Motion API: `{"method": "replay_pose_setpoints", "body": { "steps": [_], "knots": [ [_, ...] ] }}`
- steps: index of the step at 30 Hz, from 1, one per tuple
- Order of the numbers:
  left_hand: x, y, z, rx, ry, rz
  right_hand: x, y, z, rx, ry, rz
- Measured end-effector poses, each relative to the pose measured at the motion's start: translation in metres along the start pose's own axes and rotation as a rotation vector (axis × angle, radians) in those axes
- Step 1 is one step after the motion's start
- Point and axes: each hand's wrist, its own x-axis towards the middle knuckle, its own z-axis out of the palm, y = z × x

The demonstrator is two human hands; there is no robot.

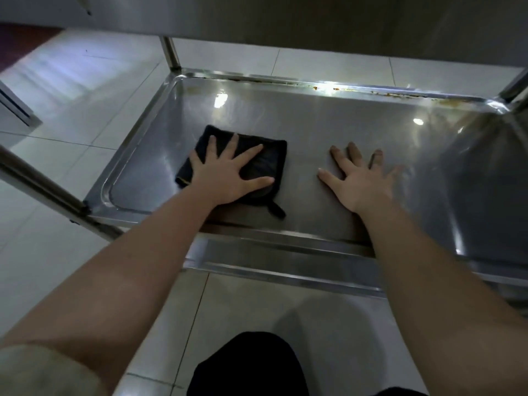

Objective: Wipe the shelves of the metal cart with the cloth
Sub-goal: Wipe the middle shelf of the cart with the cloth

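Observation:
A folded black cloth lies flat on the lower shelf of the stainless steel cart, left of its middle. My left hand presses down on the cloth with fingers spread, covering its near left part. A small loop sticks out at the cloth's near corner. My right hand rests flat and bare on the shelf to the right of the cloth, fingers apart, holding nothing. Brownish rust-like specks run along the shelf's far rim.
The cart's upper shelf overhangs the top of the view. Upright posts stand at the far left, near left and far right corners. White floor tiles surround the cart. My dark-clothed knee is below the shelf's front edge.

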Motion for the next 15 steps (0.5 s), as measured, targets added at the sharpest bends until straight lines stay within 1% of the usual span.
{"method": "replay_pose_setpoints", "body": {
  "steps": [3, 4, 6, 8, 11, 13, 15],
  "knots": [
    [-0.037, -0.082, -0.012, -0.004, -0.028, -0.187, 0.001, -0.002, 0.0, 0.011, 0.002, -0.002],
    [-0.048, -0.098, -0.016, -0.015, -0.053, -0.237, 0.001, -0.003, 0.0, 0.005, 0.006, -0.003],
    [-0.06, -0.107, -0.018, -0.025, -0.083, -0.271, 0.0, -0.005, 0.001, -0.004, 0.013, 0.0],
    [-0.062, -0.084, -0.013, -0.028, -0.082, -0.248, -0.001, -0.007, 0.002, -0.004, 0.016, 0.005],
    [-0.057, -0.003, 0.002, 0.011, -0.053, -0.116, 0.0, -0.008, 0.002, -0.003, 0.012, 0.021],
    [-0.058, 0.055, 0.014, 0.035, -0.065, -0.03, 0.001, -0.006, 0.002, 0.007, 0.017, 0.017],
    [-0.061, 0.084, 0.02, 0.023, -0.085, 0.007, 0.0, -0.002, 0.002, 0.028, 0.008, 0.005]
  ]
}}
